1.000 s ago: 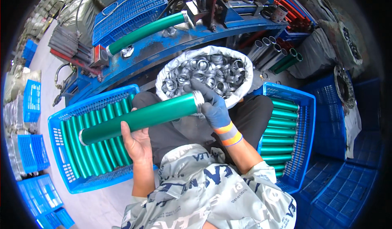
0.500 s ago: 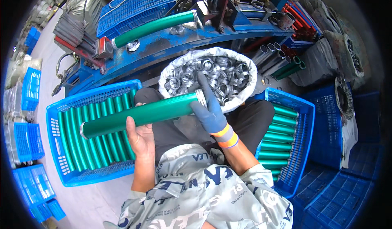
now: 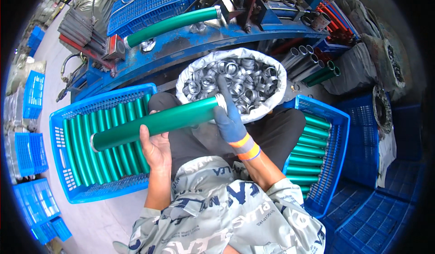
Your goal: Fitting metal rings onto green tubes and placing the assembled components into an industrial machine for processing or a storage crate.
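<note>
A long green metal tube (image 3: 158,121) lies slanted across my lap, its right end higher. My bare left hand (image 3: 157,153) supports it from below near the middle, thumb on the near side and fingers curled underneath. In a blue-grey glove with an orange cuff, my right hand (image 3: 230,121) closes around the silver threaded collar (image 3: 220,101) at the right end. The collar is partly hidden by the glove. Another silver ring (image 3: 92,143) rims the left end. Just beyond my right hand stands a white sack (image 3: 185,77) full of loose metal collars (image 3: 247,79).
At my left, a blue crate (image 3: 108,196) holds several green tubes; another blue crate (image 3: 340,159) with tubes stands at my right. Beyond the sack runs a blue machine bench (image 3: 176,50) bearing one green tube (image 3: 174,25). Bare steel tubes (image 3: 297,59) lean at the far right.
My right hand has shifted slightly up and its grip on the collar has turned a little. The tube's right end has risen slightly; the left hand has hardly moved.
</note>
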`<move>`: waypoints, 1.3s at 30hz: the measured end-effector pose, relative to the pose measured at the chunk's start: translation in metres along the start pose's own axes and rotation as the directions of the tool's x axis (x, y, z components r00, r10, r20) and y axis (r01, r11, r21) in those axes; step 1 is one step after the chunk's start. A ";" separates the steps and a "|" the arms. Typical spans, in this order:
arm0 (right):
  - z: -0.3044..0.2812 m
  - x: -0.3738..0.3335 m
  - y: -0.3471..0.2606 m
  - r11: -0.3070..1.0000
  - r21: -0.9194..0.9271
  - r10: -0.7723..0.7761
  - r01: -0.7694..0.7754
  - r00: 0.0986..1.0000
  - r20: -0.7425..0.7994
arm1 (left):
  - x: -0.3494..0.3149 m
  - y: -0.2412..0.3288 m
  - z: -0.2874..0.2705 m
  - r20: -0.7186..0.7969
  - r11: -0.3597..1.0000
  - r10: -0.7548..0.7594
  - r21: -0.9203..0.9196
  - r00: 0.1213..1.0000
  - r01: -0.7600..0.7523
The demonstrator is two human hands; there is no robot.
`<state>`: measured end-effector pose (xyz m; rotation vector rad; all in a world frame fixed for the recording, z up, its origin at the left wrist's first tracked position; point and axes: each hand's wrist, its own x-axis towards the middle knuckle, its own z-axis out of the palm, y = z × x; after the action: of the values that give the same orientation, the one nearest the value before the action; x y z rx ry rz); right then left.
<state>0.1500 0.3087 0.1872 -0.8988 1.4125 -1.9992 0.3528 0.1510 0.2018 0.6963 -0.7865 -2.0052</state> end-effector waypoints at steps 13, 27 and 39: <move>-0.018 0.006 -0.037 0.987 0.149 0.052 -0.067 0.993 0.101 | 0.015 -0.003 -0.013 -0.125 0.992 -0.123 -0.039 0.984 0.119; -0.015 -0.006 -0.014 0.999 -0.035 -0.021 0.021 1.000 -0.005 | 0.007 0.003 -0.018 0.072 0.992 -0.103 -0.058 0.992 0.108; -0.054 0.067 0.048 0.871 0.431 0.230 -0.237 0.971 0.070 | 0.043 -0.004 -0.026 -0.163 0.971 -0.230 -0.109 0.959 0.214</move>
<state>0.0676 0.2766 0.1437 -0.5146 0.9461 -1.9965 0.3486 0.1089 0.1740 0.9277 -0.5285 -2.1299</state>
